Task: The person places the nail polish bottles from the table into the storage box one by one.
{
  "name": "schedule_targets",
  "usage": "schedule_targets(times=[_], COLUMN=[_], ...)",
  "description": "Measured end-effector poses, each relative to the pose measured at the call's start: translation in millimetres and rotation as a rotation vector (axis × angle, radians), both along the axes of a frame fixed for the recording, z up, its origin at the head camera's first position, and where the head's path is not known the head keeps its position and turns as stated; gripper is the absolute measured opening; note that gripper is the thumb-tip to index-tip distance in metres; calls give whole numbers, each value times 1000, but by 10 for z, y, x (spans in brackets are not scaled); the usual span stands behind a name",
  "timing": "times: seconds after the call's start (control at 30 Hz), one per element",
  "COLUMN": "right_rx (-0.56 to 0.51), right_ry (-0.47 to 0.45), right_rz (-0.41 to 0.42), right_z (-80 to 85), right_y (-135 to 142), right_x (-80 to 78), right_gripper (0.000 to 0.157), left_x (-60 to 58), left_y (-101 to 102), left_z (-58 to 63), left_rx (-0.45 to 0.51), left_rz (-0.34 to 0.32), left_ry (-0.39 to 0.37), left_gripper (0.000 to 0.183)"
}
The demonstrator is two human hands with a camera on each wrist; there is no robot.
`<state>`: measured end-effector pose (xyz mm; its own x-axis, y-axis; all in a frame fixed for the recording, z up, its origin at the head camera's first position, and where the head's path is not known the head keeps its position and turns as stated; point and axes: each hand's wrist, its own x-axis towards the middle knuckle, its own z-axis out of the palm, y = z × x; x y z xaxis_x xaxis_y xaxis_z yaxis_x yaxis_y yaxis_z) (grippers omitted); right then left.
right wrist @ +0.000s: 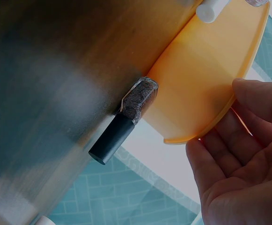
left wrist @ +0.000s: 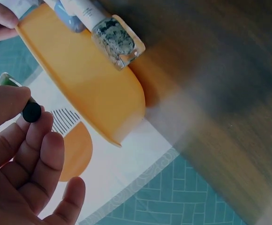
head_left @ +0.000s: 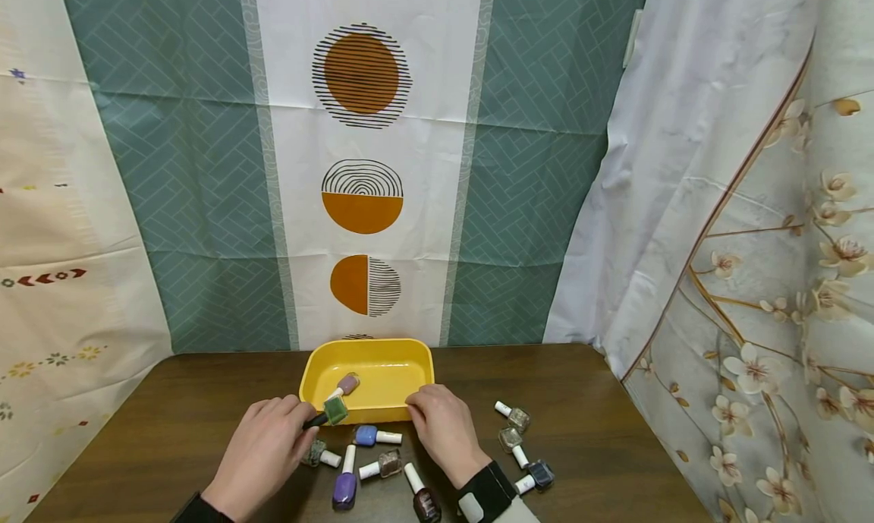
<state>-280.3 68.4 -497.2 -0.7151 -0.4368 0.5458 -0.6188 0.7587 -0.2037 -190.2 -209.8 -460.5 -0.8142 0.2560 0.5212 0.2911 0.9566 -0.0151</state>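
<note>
My left hand (head_left: 262,447) pinches a green nail polish bottle (head_left: 335,410) by its black cap (left wrist: 32,112), between thumb and fingers. The bottle overlaps the front left rim of a yellow tray (head_left: 382,415) in the head view. Inside the tray lies a mauve nail polish bottle (head_left: 348,384) with a white cap. At the tray's front right, my right hand (head_left: 447,432) grips the rim, thumb on the near side and fingers over the edge. A dark glitter bottle (right wrist: 138,98) with a black cap lies by the tray in the right wrist view.
In front of the tray lie a blue bottle (head_left: 366,435), a purple one (head_left: 344,489), a clear glitter one (head_left: 390,463), a dark one (head_left: 426,505) and a grey-green one (head_left: 315,452). Several more, including a navy bottle (head_left: 542,474), lie right of my right hand. Curtains hang behind the table.
</note>
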Motion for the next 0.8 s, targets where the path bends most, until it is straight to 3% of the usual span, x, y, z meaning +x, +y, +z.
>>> schedule_targets(times=[0.37,0.8], right_rx=[8,-2], right_ry=[5,38], right_rz=[-6,-5], right_z=[1,-3], right_y=[-2,-2], right_x=[2,-4], right_gripper=[6,4], left_x=[-169,-456], left_y=[12,76], left_z=[55,97], left_rx=[28,25], left_rz=[24,62], left_ry=[-29,-71], left_gripper=[21,23])
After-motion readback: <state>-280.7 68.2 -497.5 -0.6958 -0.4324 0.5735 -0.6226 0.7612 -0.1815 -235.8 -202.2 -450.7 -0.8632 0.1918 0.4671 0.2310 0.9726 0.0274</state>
